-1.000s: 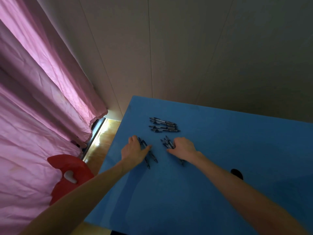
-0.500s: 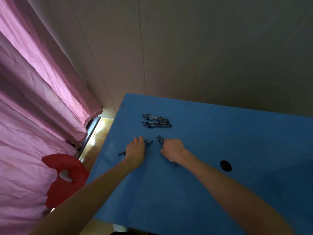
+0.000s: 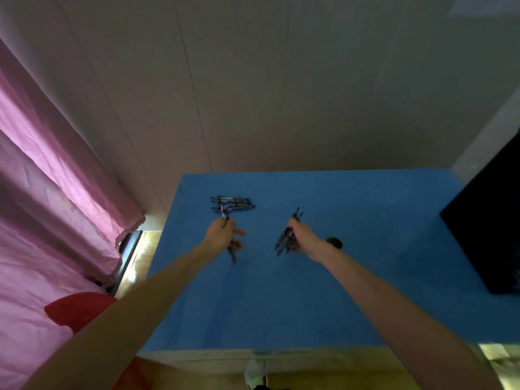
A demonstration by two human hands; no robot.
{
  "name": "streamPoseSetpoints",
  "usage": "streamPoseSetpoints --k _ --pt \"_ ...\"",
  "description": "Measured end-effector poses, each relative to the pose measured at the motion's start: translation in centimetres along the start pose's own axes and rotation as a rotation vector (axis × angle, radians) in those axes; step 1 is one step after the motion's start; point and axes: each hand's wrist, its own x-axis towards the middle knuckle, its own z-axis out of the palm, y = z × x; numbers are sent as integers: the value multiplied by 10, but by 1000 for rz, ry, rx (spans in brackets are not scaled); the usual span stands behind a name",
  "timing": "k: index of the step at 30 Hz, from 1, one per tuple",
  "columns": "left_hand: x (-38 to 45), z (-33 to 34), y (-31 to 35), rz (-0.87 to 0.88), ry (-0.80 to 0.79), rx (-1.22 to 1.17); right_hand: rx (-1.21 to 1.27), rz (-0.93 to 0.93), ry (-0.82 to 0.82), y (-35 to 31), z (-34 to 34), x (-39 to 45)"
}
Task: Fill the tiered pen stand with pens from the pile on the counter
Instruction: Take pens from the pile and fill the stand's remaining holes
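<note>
Pens [image 3: 232, 204] lie on blue counter [image 3: 351, 277] by pink curtain [image 3: 56, 192]; both hands' fingers grip pens.

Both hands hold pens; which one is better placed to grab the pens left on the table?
Left. The left hand sits just below the pens on the table; the right hand is farther away, likely gripping a fuller bunch.
</note>
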Motion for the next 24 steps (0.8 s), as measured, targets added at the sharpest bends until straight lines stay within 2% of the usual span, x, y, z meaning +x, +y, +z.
streamPoseSetpoints --k 4,12,14,18,24 --pt "-46 34 8 154 -88 110 164 -48 140 24 -37 -56" --pt "-120 143 37 403 -206 284 191 -168 370 55 -144 -178" --pt "-135 174 53 454 -234 269 238 -181 424 59 -175 -196" --pt "-157 238 81 424 -293 83 300 -219 552 69 -234 -228" --pt "-180 356 122 492 -334 96 410 -301 602 90 -347 -265"
